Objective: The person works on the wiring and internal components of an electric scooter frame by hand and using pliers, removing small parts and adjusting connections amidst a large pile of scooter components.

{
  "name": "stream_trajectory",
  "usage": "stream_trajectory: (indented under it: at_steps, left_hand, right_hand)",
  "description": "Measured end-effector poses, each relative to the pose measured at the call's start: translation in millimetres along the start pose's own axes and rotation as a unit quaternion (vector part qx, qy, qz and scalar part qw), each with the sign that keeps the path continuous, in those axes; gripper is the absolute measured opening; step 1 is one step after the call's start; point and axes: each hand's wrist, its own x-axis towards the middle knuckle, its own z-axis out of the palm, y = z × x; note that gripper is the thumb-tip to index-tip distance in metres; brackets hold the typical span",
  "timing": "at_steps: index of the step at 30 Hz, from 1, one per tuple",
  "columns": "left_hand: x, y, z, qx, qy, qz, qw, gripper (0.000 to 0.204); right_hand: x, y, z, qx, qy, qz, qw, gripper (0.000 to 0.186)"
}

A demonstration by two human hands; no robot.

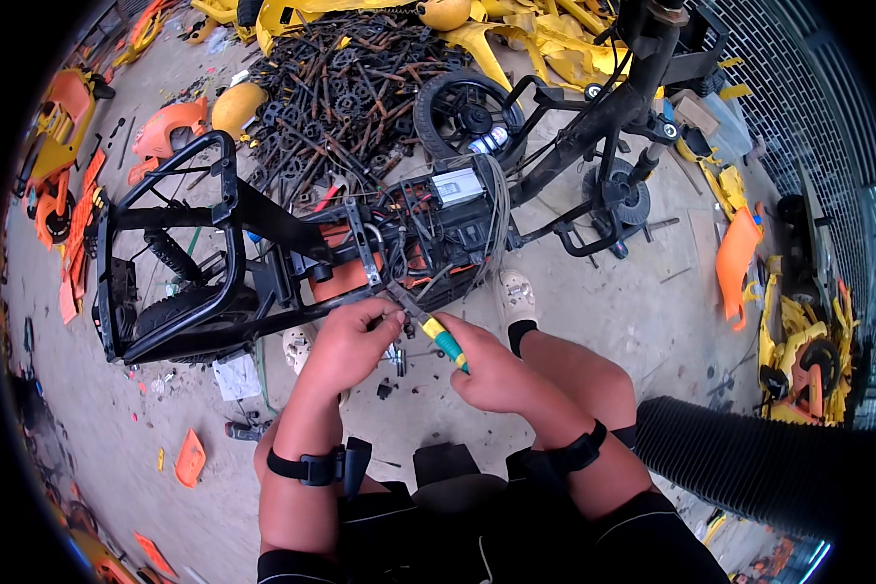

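Observation:
My right hand [487,365] is wrapped round a hand tool [445,343] with a yellow-and-green handle. The tool's dark metal end reaches up to the near side of a black scooter frame [292,316]; its exact kind I cannot make out. Fingers curled together, my left hand [346,341] is close to the tool's metal end at the frame; whatever is pinched there is hidden. In the middle of the frame are wires and a black box with a silver unit [457,185] on top. An orange panel [346,268] shows beside it.
Behind the frame lies a heap of rusty metal parts [336,97], with a loose wheel [465,117] next to it. Yellow and orange body panels [740,258] are scattered around. A thick black corrugated hose [730,462] lies at my right. A power tool [246,430] rests by my left leg.

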Motion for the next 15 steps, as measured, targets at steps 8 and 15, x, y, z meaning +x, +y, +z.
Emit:
stream_trajectory:
  at_steps: [8, 15]
  left_hand:
    - [-7.7, -2.4, -0.2, -0.076, 0.034, 0.036, 0.996, 0.018]
    - [-17.4, -5.5, -6.0, -0.146, 0.006, 0.021, 0.989, 0.019]
  right_hand:
    - [0.1, 0.2, 6.6, 0.15, -0.014, 0.037, 0.988, 0.066]
    - [-5.6, -12.0, 10.2, 0.113, 0.008, 0.022, 0.993, 0.061]
